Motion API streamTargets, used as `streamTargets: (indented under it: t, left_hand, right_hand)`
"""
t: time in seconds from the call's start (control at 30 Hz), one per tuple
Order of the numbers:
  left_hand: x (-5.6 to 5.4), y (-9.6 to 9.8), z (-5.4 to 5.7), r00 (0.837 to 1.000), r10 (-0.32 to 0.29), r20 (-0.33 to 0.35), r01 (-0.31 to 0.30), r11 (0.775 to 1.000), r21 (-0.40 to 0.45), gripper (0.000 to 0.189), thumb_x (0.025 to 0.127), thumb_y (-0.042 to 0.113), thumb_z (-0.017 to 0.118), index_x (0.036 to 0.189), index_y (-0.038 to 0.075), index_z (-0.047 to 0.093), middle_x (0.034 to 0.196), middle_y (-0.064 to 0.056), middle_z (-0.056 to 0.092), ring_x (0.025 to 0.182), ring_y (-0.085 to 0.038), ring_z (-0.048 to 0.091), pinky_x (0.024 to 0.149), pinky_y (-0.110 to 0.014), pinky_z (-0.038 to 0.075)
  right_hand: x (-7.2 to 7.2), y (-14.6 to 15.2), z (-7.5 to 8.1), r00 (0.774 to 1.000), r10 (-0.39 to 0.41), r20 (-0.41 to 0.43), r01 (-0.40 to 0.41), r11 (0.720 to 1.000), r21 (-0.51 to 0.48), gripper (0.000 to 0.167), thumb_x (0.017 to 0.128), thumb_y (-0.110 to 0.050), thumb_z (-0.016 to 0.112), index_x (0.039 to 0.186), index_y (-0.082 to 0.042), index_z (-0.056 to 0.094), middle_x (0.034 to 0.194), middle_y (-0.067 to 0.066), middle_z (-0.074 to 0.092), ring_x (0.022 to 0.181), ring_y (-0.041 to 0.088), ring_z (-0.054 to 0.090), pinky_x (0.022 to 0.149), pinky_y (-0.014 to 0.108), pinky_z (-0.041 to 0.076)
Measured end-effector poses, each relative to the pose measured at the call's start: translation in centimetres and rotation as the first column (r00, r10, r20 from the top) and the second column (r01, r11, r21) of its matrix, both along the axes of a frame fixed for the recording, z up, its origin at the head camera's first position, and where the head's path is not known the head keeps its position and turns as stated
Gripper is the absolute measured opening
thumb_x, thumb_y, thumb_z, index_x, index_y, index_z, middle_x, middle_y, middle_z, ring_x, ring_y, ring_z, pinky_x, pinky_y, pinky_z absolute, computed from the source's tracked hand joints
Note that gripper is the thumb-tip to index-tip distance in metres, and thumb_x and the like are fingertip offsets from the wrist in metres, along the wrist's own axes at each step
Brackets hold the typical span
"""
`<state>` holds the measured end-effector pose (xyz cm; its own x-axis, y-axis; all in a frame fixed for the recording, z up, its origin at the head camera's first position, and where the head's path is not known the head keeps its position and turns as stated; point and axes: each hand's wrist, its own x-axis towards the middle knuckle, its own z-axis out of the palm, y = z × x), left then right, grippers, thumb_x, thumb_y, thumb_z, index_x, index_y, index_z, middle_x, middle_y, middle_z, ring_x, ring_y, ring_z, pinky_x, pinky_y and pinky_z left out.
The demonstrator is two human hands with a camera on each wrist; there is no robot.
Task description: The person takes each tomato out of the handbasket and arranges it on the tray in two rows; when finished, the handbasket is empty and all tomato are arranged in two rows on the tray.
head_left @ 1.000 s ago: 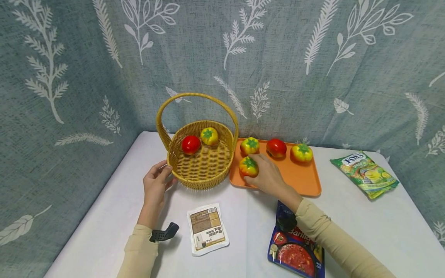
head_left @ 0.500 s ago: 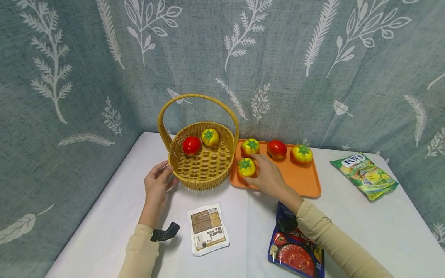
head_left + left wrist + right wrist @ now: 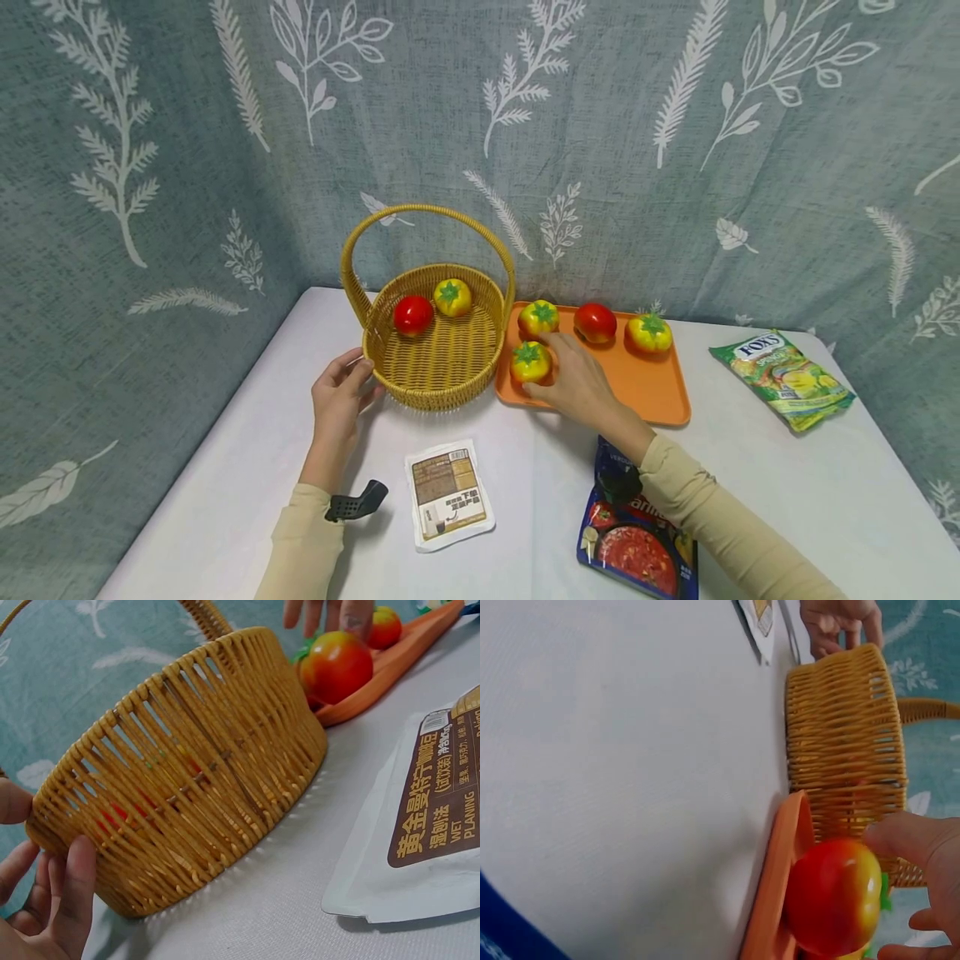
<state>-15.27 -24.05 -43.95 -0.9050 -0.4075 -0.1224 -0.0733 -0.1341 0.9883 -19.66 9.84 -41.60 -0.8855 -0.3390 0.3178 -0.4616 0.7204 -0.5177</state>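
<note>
My left hand (image 3: pixel 341 387) holds the near left rim of a round wicker basket (image 3: pixel 435 396) with a tall handle, thumb and fingers on either side of the rim. A red tomato (image 3: pixel 413 316) and a yellow one with a green leafy top lie inside. My right hand (image 3: pixel 577 375) is around a yellow-red tomato (image 3: pixel 530 363) at the left end of an orange tray (image 3: pixel 645 396). In the right wrist view the thumb is close to this tomato (image 3: pixel 832 896), and the other fingers stand apart from it. Several more tomatoes, one of them a red tomato (image 3: pixel 596 322), line the tray's back.
A white printed packet (image 3: pixel 450 496) lies in front of the basket. Below my right forearm lies a blue sauce pouch (image 3: pixel 637 554), partly covered. A green candy bag (image 3: pixel 783 379) lies right of the tray. A patterned curtain (image 3: pixel 480 125) stands behind the table.
The tomato by my right hand has shifted slightly left and turned from tilted to upright, its green top facing up. My left hand keeps its place on the basket rim.
</note>
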Motion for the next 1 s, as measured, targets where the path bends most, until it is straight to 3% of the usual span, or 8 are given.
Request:
streamTargets:
  t: [0.27,0.4,0.6,0.73,1.0]
  left_hand:
    - [0.0,0.1,-0.4,1.0,-0.002,0.021,0.001,1.0,0.012,0.04,0.1,0.021,0.063,0.137,0.008,0.055,0.12,-0.006,0.057,0.111,-0.023,0.062,0.08,-0.025,0.06]
    - [-0.3,0.0,-0.1,1.0,-0.011,-0.005,0.011,1.0,-0.001,0.041,0.1,0.022,0.063,0.137,0.006,0.055,0.12,-0.007,0.057,0.111,-0.023,0.062,0.08,-0.025,0.06]
    - [-0.7,-0.1,0.3,1.0,-0.006,-0.025,0.006,1.0,-0.002,0.039,0.099,0.022,0.065,0.134,0.008,0.057,0.118,-0.005,0.058,0.107,-0.019,0.062,0.079,-0.025,0.06]
    - [-0.6,-0.1,0.3,1.0,-0.009,-0.006,0.009,1.0,0.021,0.04,0.099,0.021,0.065,0.135,0.007,0.056,0.119,-0.005,0.058,0.109,-0.02,0.062,0.08,-0.025,0.06]
    - [-0.1,-0.1,0.1,1.0,-0.001,0.008,0.001,1.0,0.003,0.042,0.1,0.023,0.063,0.138,0.008,0.055,0.127,-0.011,0.056,0.113,-0.025,0.061,0.08,-0.024,0.06]
  right_hand:
    - [1.0,-0.4,1.0,0.999,0.023,-0.031,-0.024,0.999,-0.025,0.076,0.077,-0.032,0.085,0.138,-0.001,0.053,0.131,0.016,0.057,0.113,0.032,0.058,0.095,0.053,0.053]
    - [1.2,-0.9,2.0,0.995,0.052,-0.089,-0.057,0.996,-0.062,0.073,0.078,-0.031,0.085,0.138,-0.002,0.054,0.134,0.014,0.057,0.118,0.031,0.057,0.098,0.051,0.051]
    - [1.2,-2.2,3.7,0.984,0.109,-0.142,-0.122,0.989,-0.083,0.071,0.078,-0.029,0.086,0.137,-0.003,0.054,0.127,0.011,0.06,0.112,0.027,0.059,0.093,0.046,0.054]
    - [1.2,-3.0,4.4,0.983,0.125,-0.131,-0.133,0.99,-0.052,0.07,0.079,-0.031,0.085,0.137,-0.005,0.055,0.129,0.012,0.06,0.112,0.027,0.059,0.09,0.044,0.056]
    - [0.8,-4.7,5.4,0.988,0.146,-0.046,-0.147,0.989,-0.02,0.07,0.083,-0.034,0.081,0.14,-0.004,0.054,0.138,0.012,0.056,0.125,0.03,0.053,0.101,0.051,0.049]
